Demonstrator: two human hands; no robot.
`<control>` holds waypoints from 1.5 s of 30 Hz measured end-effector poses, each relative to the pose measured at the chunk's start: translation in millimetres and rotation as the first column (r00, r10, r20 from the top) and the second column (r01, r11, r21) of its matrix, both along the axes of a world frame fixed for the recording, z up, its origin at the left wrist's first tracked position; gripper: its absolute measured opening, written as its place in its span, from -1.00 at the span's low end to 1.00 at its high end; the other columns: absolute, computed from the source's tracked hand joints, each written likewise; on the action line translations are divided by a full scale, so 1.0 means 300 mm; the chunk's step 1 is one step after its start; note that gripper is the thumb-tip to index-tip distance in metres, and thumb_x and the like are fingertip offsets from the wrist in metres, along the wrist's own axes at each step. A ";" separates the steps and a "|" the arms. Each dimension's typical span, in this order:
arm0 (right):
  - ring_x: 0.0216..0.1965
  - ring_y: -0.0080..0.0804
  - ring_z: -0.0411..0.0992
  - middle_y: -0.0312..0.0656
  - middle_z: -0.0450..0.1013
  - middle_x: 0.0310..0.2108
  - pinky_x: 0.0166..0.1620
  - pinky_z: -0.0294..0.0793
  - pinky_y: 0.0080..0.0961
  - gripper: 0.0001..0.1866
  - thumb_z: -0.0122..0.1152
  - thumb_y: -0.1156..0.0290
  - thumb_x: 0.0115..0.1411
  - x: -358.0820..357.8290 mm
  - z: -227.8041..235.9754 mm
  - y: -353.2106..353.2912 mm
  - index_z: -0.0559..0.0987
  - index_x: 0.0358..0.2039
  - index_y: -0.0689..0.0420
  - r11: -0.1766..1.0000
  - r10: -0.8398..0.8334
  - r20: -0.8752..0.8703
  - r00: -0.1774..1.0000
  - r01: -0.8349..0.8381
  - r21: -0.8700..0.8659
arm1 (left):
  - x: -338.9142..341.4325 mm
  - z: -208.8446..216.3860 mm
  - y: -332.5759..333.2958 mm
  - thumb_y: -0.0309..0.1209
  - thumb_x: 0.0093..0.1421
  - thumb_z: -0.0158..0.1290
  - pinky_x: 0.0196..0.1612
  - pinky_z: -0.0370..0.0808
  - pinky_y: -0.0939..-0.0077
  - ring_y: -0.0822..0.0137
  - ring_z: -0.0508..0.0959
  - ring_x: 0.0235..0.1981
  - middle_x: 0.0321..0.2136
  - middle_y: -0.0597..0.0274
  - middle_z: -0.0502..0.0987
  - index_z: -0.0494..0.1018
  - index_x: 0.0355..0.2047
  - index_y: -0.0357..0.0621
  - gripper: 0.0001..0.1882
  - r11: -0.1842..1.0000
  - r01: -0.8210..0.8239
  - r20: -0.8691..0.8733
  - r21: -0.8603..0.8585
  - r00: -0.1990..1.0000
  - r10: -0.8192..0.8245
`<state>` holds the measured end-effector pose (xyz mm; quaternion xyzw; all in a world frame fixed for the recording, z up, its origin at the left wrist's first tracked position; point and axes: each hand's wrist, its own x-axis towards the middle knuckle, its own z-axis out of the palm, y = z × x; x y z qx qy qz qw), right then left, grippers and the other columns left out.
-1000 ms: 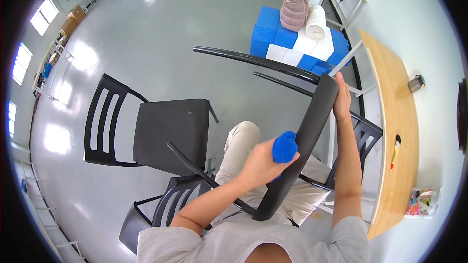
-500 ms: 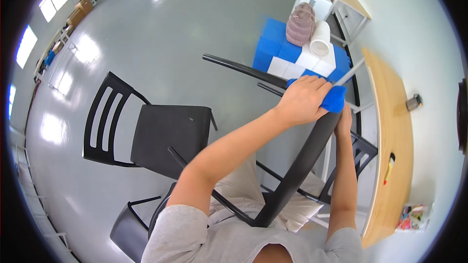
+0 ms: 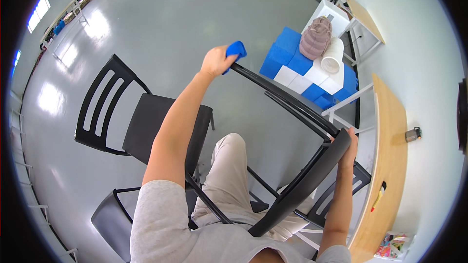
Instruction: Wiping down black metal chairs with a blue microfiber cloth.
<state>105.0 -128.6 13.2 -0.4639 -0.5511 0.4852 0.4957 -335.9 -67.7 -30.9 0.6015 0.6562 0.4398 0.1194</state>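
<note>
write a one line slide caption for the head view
Left hand presses a blue cloth on an upturned black chair's leg; right hand grips its seat edge.

1. Cloth (image 3: 236, 50): bright blue.
2. Chair (image 3: 302, 185) held up: black, glossy; 2nd chair (image 3: 146, 126) black w/ slotted back.
3. Foam blocks (image 3: 292, 63): blue & white.
4. Floor (image 3: 185, 29): grey, shiny.
5. Counter (image 3: 390, 165): light wood.

You had a brightly and evenly lit scene. Daylight came from the windows (image 3: 41, 7) at upper left and threw pale glare patches across the glossy grey floor (image 3: 161, 24). Shadows under the black chair (image 3: 141, 122) were soft and faint. Your fisheye lens bent straight edges near the rim, with a black border all round. Focus was sharp at the centre, slightly soft toward the edges.
</note>
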 end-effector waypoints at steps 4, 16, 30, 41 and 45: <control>-0.68 -0.60 0.21 -0.34 0.25 -0.70 -0.52 0.27 -0.61 -0.51 -0.18 0.03 0.31 0.050 -0.022 0.020 0.38 -0.62 0.13 0.999 0.033 -0.060 0.998 -0.032 0.007 | 0.046 -0.013 0.007 -0.21 -0.04 0.05 -0.42 0.41 0.19 -0.05 0.48 -0.52 -0.61 -0.02 0.48 0.49 -0.47 -0.16 -0.73 0.995 -0.103 0.177 -0.009 0.979 0.103; -0.69 -0.61 0.18 -0.32 0.25 -0.72 -0.59 0.18 -0.65 -0.44 -0.31 0.03 0.33 -0.022 0.043 -0.030 0.35 -0.70 0.11 0.992 -0.129 -0.051 0.990 0.128 -0.006 | 0.722 0.185 -0.261 -0.19 -0.28 0.20 -0.13 0.36 0.25 0.11 0.47 -0.25 -0.34 0.13 0.48 0.46 -0.25 -0.18 -0.47 0.729 0.240 -0.082 0.641 0.966 -0.246; -0.67 -0.64 0.18 -0.35 0.24 -0.72 -0.59 0.11 -0.64 -0.43 -0.27 0.04 0.33 0.014 0.029 -0.023 0.36 -0.71 0.14 0.999 -0.038 -0.005 0.999 0.038 0.032 | 0.136 -0.020 -0.075 -0.37 0.00 0.08 -0.06 0.29 0.18 -0.01 0.41 -0.21 -0.32 0.05 0.48 0.46 -0.33 -0.26 -0.75 0.858 -0.035 -0.123 0.513 0.986 0.114; -0.65 -0.67 0.14 -0.36 0.25 -0.72 -0.56 0.07 -0.64 -0.42 -0.28 0.08 0.33 0.005 0.039 -0.038 0.39 -0.71 0.19 0.996 -0.065 0.038 0.997 0.062 0.061 | 0.709 0.171 -0.277 -0.08 0.00 0.07 0.05 0.17 0.11 0.08 0.37 -0.13 -0.24 0.11 0.42 0.46 -0.15 -0.19 -0.50 0.778 0.254 -0.046 0.574 0.959 -0.279; -0.64 -0.67 0.15 -0.36 0.26 -0.72 -0.55 0.07 -0.64 -0.43 -0.27 0.09 0.33 0.004 0.057 -0.032 0.40 -0.70 0.20 0.998 -0.006 0.103 0.995 -0.001 0.066 | 0.779 0.209 -0.319 -0.14 -0.16 0.12 0.00 0.24 0.17 0.14 0.39 -0.17 -0.25 0.20 0.44 0.46 -0.14 -0.11 -0.46 0.680 0.300 -0.152 0.669 0.951 -0.270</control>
